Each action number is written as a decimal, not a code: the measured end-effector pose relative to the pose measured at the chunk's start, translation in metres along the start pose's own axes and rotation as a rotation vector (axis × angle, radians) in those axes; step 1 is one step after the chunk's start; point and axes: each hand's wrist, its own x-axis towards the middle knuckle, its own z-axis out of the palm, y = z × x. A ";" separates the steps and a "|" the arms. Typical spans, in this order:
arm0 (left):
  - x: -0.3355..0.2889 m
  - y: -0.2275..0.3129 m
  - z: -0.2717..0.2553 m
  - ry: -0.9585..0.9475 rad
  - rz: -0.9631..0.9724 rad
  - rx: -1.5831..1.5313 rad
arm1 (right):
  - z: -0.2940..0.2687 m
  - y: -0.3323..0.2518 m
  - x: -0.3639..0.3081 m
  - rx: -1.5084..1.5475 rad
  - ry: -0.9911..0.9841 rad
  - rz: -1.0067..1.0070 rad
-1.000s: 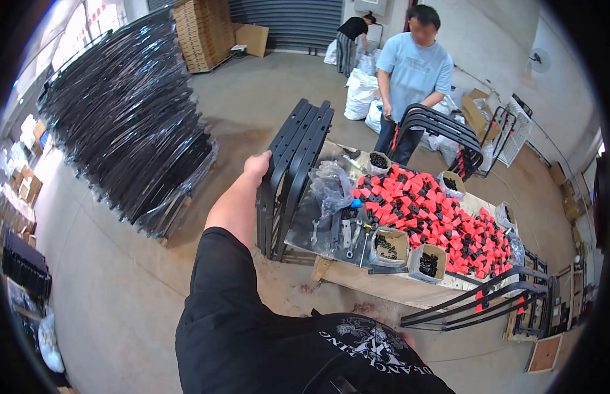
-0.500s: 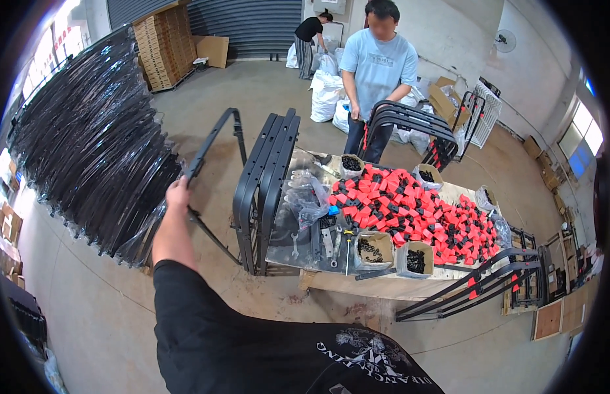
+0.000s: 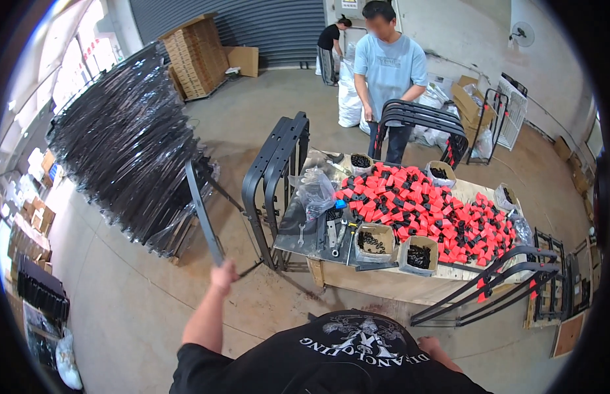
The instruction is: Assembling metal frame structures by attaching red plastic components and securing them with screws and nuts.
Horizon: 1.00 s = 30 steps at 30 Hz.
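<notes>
My left hand (image 3: 223, 276) is closed round the lower end of a black bent metal frame (image 3: 202, 213). The frame stands tilted between a tall plastic-wrapped stack of black frames (image 3: 128, 151) and the workbench. Further right, several matching black frames (image 3: 271, 164) stand upright against the bench's left end. My right hand (image 3: 431, 344) shows only in part beside my black shirt, low and in front of the bench; its fingers are hidden. On the bench (image 3: 348, 274) lies a big heap of red and black plastic pieces (image 3: 416, 210).
Open boxes of small black parts (image 3: 418, 256), a wrench (image 3: 301, 234) and a plastic bag (image 3: 316, 197) lie on the bench. More black frames (image 3: 489, 282) lean at its right front. Across it, a co-worker (image 3: 390, 69) stands by black frames (image 3: 423, 117). Another person (image 3: 329, 49) bends over white sacks.
My left hand has come down and nearer, swinging the frame's end toward me. My right hand has come into view. My view has shifted slightly left.
</notes>
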 end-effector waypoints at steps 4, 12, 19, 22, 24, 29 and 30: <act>-0.115 -0.043 0.096 0.167 0.020 -0.168 | -0.026 -0.112 0.008 -0.060 0.093 0.138; -0.268 -0.024 0.229 -0.095 -0.084 -0.403 | 0.051 -0.313 0.009 -0.151 -0.485 -0.745; -0.332 0.047 0.207 -0.068 0.533 0.661 | 0.083 -0.371 -0.013 -0.189 -0.336 -0.943; -0.307 0.052 0.150 0.338 0.932 0.643 | 0.055 -0.359 -0.004 -0.216 -0.448 -0.995; -0.291 0.080 0.116 0.543 0.871 0.607 | 0.045 -0.337 0.000 -0.095 -0.477 -0.916; -0.240 0.090 0.078 0.600 0.903 0.659 | -0.024 -0.347 -0.035 -0.180 -0.284 -0.972; -0.239 0.097 0.090 0.319 0.764 0.369 | -0.038 -0.347 -0.042 -0.118 -0.310 -0.924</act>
